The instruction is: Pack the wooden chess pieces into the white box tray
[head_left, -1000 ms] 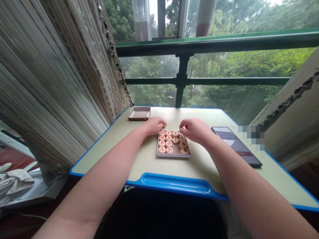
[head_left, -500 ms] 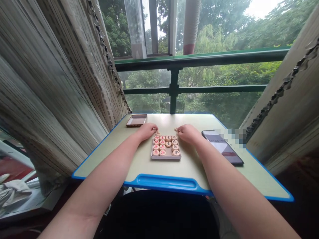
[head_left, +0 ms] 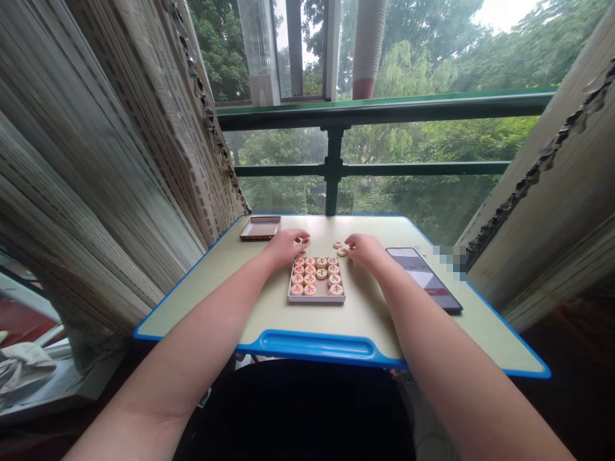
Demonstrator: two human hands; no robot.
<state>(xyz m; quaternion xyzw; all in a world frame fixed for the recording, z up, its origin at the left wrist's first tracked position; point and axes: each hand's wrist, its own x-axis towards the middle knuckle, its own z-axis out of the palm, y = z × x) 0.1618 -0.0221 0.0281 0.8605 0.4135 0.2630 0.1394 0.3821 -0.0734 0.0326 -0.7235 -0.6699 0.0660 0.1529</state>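
Note:
A shallow white box point(head_left: 316, 299) holds rows of round wooden Chinese chess pieces, red-marked ones on the left and dark-marked ones on the right. Bare floor shows in its lower middle. Beyond the box's far left corner is my left hand point(head_left: 283, 247), thumb and fingers apart around a few loose pieces. One dark-marked chess piece point(head_left: 306, 241) lies at its fingertips. At the far right corner, my right hand point(head_left: 364, 248) has its fingers curved and parted, beside a loose chess piece point(head_left: 342, 252). Another chess piece point(head_left: 337, 244) lies just behind that one. Its palm side is hidden.
An open box lid point(head_left: 260, 228) lies at the table's back left. To the right of my right forearm rests a phone point(head_left: 423, 280) with a lit screen. The pale table point(head_left: 202, 307) has a blue edge with a front tray groove point(head_left: 314, 346). Curtains and a green railing surround it.
My left hand has opened its fingers and shifted over the loose pieces. My right hand has drawn slightly right, uncovering loose pieces at its fingertips. The view has shifted a little.

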